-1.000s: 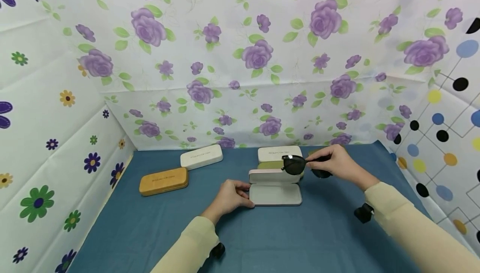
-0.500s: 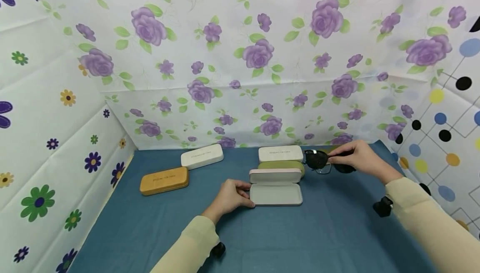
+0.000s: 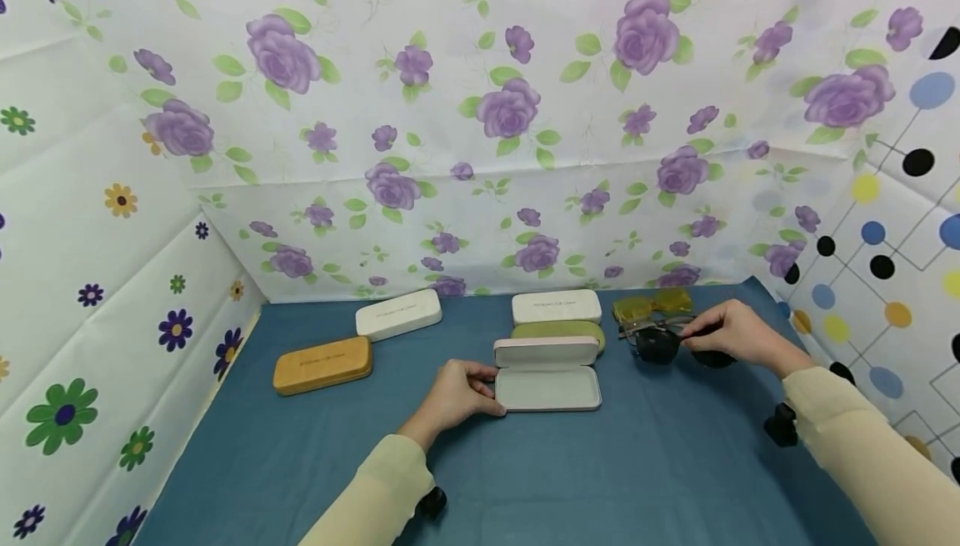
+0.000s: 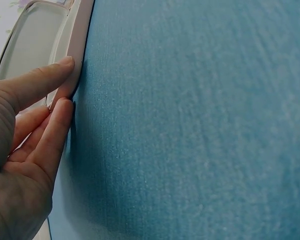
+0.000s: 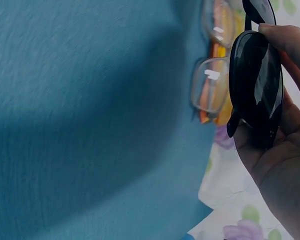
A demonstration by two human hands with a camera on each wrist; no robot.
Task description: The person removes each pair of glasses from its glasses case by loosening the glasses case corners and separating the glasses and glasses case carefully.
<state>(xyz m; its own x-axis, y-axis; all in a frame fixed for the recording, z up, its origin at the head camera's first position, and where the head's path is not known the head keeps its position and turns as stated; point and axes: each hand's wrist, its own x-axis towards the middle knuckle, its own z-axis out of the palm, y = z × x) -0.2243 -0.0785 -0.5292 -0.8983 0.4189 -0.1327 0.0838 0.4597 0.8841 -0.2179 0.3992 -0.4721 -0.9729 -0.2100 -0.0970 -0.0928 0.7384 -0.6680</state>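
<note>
My left hand [image 3: 453,396] grips the left end of an open pale glasses case [image 3: 547,389], whose lid stands up at the back. In the left wrist view the thumb lies along the case's side and the fingertips touch its end. To the right, my right hand [image 3: 731,336] pinches dark sunglasses [image 3: 658,346] at the bridge between finger and thumb. The sunglasses overlap a pair of clear-lensed glasses [image 5: 210,85] with a thin frame. Just behind those lie yellow-tinted glasses [image 3: 633,309].
Behind the open case are a green case [image 3: 558,328] and a white case [image 3: 557,306]. Farther left lie another white case [image 3: 399,314] and a mustard-yellow case [image 3: 322,365], both closed. Patterned cloth walls [image 3: 435,112] border the blue tablecloth [image 3: 570,479] at the back and sides.
My right hand has carried the sunglasses rightward, then lowered them in front of the clear glasses. The yellow glasses have come into view. My left hand has stayed on the open case.
</note>
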